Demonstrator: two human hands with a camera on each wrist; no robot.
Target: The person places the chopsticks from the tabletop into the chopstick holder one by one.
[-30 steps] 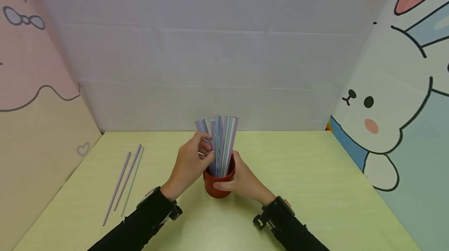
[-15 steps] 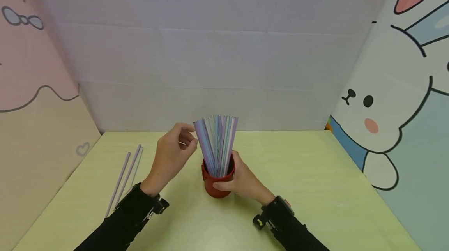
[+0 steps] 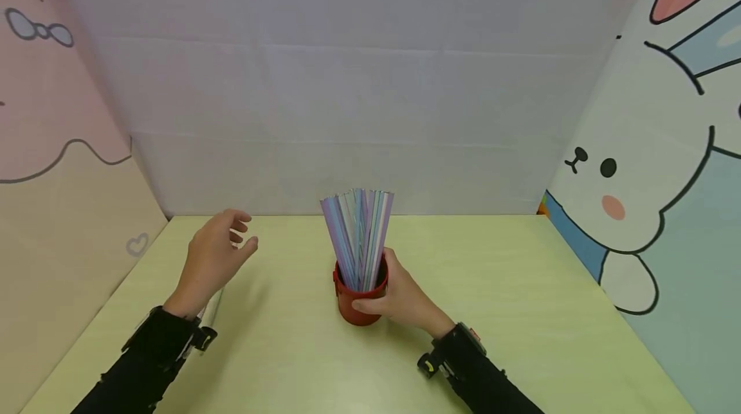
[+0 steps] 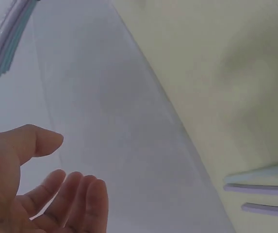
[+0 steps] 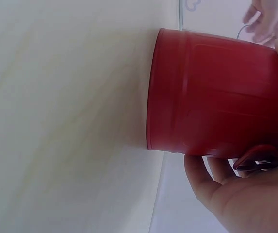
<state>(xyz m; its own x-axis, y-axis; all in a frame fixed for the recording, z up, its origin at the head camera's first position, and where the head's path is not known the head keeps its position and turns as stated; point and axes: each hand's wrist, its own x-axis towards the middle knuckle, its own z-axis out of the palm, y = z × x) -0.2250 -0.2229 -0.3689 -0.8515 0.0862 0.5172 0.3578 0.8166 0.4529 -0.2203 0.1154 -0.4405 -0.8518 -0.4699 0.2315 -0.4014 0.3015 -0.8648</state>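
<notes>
A red cup (image 3: pixel 359 305) stands on the pale green table (image 3: pixel 509 311), packed with a bundle of pastel straws (image 3: pixel 359 234) that fan upward. My right hand (image 3: pixel 386 293) grips the cup from the right, thumb across its front; in the right wrist view the fingers (image 5: pixel 211 182) curl under the red cup (image 5: pixel 216 92). My left hand (image 3: pixel 217 250) hovers above the table left of the cup, fingers relaxed and holding nothing. The left wrist view shows its empty palm (image 4: pixel 41 194) and the tips of loose straws (image 4: pixel 265 187) on the table.
Loose straws (image 3: pixel 210 314) lie on the left of the table, mostly hidden under my left wrist. Cartoon-printed panels wall the table: pink on the left (image 3: pixel 52 144), white at the back, a rabbit on the right (image 3: pixel 654 163).
My left hand has let go of the straws in the cup and swung left, over the loose straws on the table. The right hand and cup have stayed put.
</notes>
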